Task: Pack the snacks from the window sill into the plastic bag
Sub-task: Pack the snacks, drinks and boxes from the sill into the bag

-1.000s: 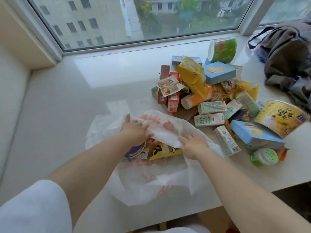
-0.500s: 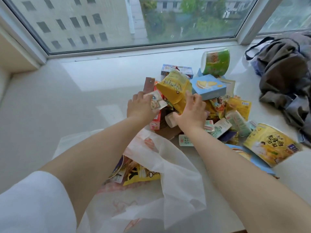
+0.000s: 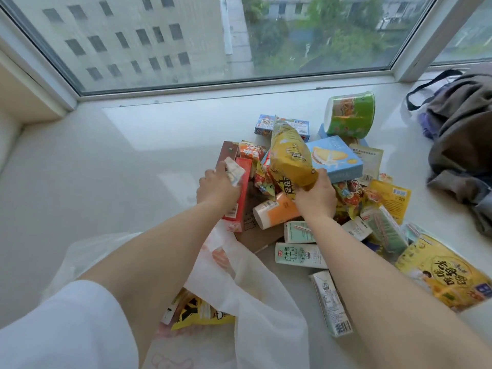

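Plastic bag (image 3: 255,310): nearest, lying crumpled and white on the window sill (image 3: 111,198) under both forearms, mouth gaping toward the pile; yellow packet (image 3: 202,314) visible inside.
Milk cartons (image 3: 300,255): lying flat just beyond the bag, one more (image 3: 331,307) nearer and to the right.
Yellow tub (image 3: 447,278): tipped on its side at the right edge of the pile.
Left hand (image 3: 221,187): curled around a small pale sachet (image 3: 234,170), resting against the upright red box (image 3: 239,193).
Right hand (image 3: 316,194): fingers wrapped round the lower end of the yellow snack bag (image 3: 290,155), lifted above the heap, standing tilted.
Orange cup (image 3: 277,213): on its side between the two hands, below the yellow snack bag.
Snack pile (image 3: 372,187): heaped on the sill, right of centre, not yet packed.
Blue box (image 3: 335,159): just beside the yellow snack bag, atop the heap.
Green tub (image 3: 351,114): on its side at the far end of the pile.
Grey clothing (image 3: 463,139): bundled at far right, apart from the snacks.
Window (image 3: 213,38): farthest, beyond the sill.
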Demonstrator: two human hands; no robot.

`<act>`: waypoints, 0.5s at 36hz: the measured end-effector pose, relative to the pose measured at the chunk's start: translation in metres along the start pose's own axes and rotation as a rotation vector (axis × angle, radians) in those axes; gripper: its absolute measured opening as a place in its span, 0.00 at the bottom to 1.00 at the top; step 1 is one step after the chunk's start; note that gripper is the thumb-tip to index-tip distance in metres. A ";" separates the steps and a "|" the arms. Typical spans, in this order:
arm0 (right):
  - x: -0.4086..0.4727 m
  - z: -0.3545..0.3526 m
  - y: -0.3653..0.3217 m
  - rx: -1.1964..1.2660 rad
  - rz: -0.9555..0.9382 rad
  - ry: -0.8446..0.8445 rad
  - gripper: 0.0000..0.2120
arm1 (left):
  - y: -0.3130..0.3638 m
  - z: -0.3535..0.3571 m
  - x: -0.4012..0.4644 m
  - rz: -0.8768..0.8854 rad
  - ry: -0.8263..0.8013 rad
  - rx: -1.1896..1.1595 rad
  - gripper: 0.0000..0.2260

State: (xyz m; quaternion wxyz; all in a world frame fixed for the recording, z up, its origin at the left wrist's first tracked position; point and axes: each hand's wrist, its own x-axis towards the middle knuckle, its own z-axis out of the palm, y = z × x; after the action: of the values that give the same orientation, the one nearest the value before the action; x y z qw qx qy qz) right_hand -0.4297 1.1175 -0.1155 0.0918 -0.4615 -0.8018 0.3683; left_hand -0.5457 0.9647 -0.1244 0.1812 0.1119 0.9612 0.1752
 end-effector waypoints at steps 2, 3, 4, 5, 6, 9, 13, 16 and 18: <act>0.001 -0.001 0.003 0.019 0.017 -0.002 0.15 | 0.001 -0.001 0.003 -0.090 0.006 -0.095 0.22; 0.001 -0.002 0.004 0.020 0.019 -0.005 0.15 | 0.001 -0.002 0.004 -0.125 0.017 -0.105 0.21; 0.002 -0.002 0.004 0.019 0.021 -0.007 0.14 | 0.001 -0.003 0.005 -0.147 0.029 -0.098 0.20; 0.002 -0.002 0.005 0.017 0.025 -0.009 0.13 | 0.001 -0.003 0.007 -0.158 0.040 -0.087 0.19; 0.002 -0.002 0.005 0.017 0.028 -0.009 0.12 | 0.000 -0.004 0.008 -0.164 0.044 -0.075 0.19; 0.002 0.000 0.005 0.023 0.042 -0.014 0.12 | 0.000 -0.006 0.011 -0.167 0.025 -0.048 0.21; 0.001 0.002 0.005 0.064 0.075 -0.009 0.12 | -0.008 -0.013 0.017 -0.178 -0.018 -0.065 0.24; -0.001 0.002 0.006 0.079 0.091 0.004 0.10 | -0.018 -0.016 0.018 -0.212 -0.022 -0.089 0.24; -0.003 0.001 0.006 0.090 0.097 0.007 0.11 | -0.026 -0.016 0.017 -0.260 0.011 -0.150 0.23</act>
State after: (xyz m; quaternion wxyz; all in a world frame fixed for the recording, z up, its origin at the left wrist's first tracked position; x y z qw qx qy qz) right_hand -0.4244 1.1165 -0.1197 0.0973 -0.4965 -0.7608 0.4066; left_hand -0.5710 0.9411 -0.1252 0.2048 -0.0282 0.9528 0.2222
